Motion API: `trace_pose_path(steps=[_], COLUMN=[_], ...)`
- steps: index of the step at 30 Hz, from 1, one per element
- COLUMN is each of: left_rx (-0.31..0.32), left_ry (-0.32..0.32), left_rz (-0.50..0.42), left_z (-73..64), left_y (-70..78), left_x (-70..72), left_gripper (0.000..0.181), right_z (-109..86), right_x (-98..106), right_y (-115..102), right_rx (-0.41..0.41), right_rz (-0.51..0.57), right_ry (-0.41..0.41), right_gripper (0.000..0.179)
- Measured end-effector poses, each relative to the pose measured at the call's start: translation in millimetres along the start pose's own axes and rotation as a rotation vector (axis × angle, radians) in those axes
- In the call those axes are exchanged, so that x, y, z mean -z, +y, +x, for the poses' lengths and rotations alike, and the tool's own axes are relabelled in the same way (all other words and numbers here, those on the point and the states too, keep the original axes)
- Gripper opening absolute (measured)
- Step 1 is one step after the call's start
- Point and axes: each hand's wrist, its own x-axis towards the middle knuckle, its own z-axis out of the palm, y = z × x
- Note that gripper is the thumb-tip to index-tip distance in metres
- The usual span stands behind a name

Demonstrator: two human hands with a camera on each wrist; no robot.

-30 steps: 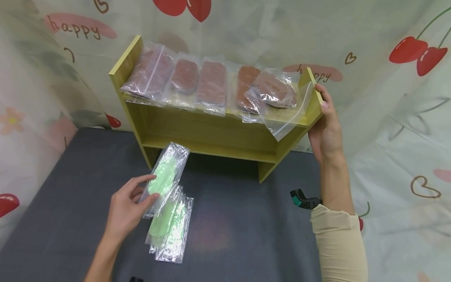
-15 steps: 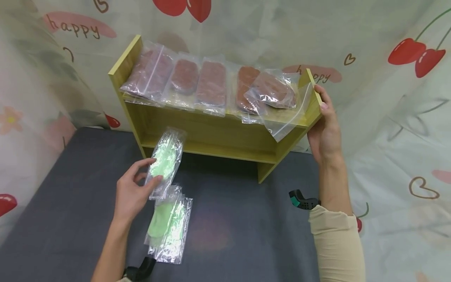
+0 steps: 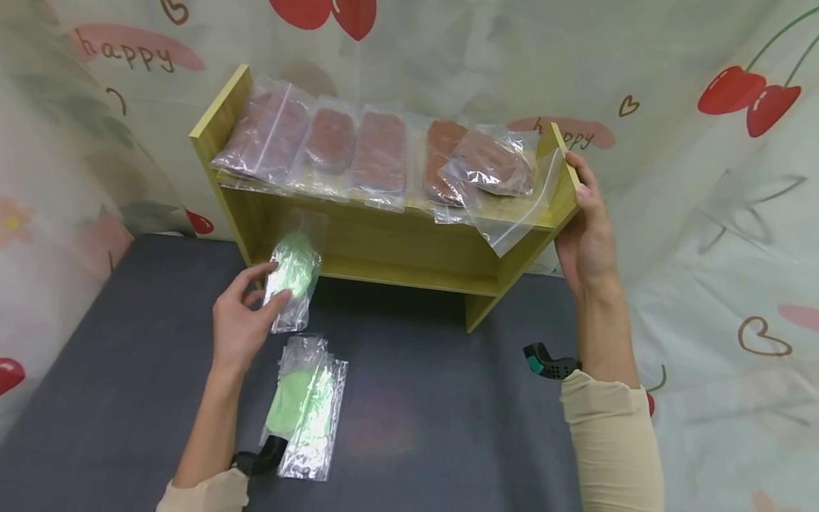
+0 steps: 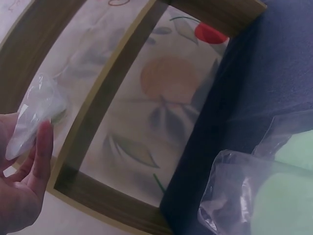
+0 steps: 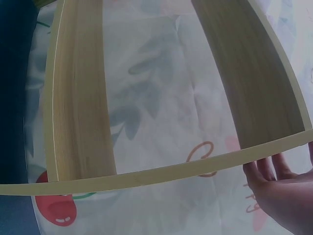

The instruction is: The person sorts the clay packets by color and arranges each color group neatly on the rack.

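Note:
My left hand (image 3: 246, 320) pinches a clear plastic packet (image 3: 296, 267) with something pale green inside, between thumb and fingers. The packet is at the left end of the wooden shelf (image 3: 399, 281), in front of the opening between its two boards. In the left wrist view the packet (image 4: 36, 117) tilts beside the lower board, fingers on its near side. My right hand (image 3: 589, 227) grips the upper right side panel at its edge; in the right wrist view its fingertips (image 5: 252, 171) touch that panel from outside. More green packets (image 3: 307, 412) lie overlapping on the dark tabletop (image 3: 409, 398).
Several clear bags with reddish-brown slabs (image 3: 379, 149) lie along the top board. One zip bag (image 3: 512, 227) hangs over the front edge at right. A printed cloth (image 3: 409, 64) with cherries hangs close behind the shelf. Black wrist devices (image 3: 550, 361) sit on both arms.
My left hand has carried its green packet up and away from the others, to the shelf opening, and the packet now stands more upright. The right hand keeps its place on the side panel.

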Motion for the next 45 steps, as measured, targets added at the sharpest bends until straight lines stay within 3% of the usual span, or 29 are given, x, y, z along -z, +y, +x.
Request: trace_pose_path(steps=[4,15,21,30,35,39,45], left_rx=[-0.012,-0.004,0.022,0.09,0.068,0.069,0.096], left_ry=[0.003,-0.005,-0.028,-0.129,-0.178,-0.175,-0.122], left_rz=[0.023,0.124,0.157,0.017,0.017,0.042,0.035], left_z=[11.1,29.2,29.6,24.5,19.2,17.0,15.6], left_y=[-8.7,-8.7,-8.5,-5.8,-6.2,-8.1,-10.2], left_x=[-1.4,-5.8,-5.9,0.9,4.7,5.7,5.9], left_gripper=[0.044,0.041,0.041,0.046,0.051,0.055,0.053], right_z=[0.9,1.4,0.7,0.3,0.3,0.4,0.0], right_x=[-0.3,-0.1,-0.6,-1.7,-2.8,-3.7,-4.4], right_y=[-0.4,1.4,0.3,1.0,1.3,0.9,1.2], right_rx=[0.004,0.011,0.018,0.014,0.02,0.02,0.021], right_rz=[0.002,0.005,-0.001,-0.007,-0.005,-0.01,-0.017], right_ry=[-0.003,-0.001,0.004,0.004,0.003,0.0,0.003], right_gripper=[0.053,0.052,0.052,0.053,0.052,0.052,0.053])
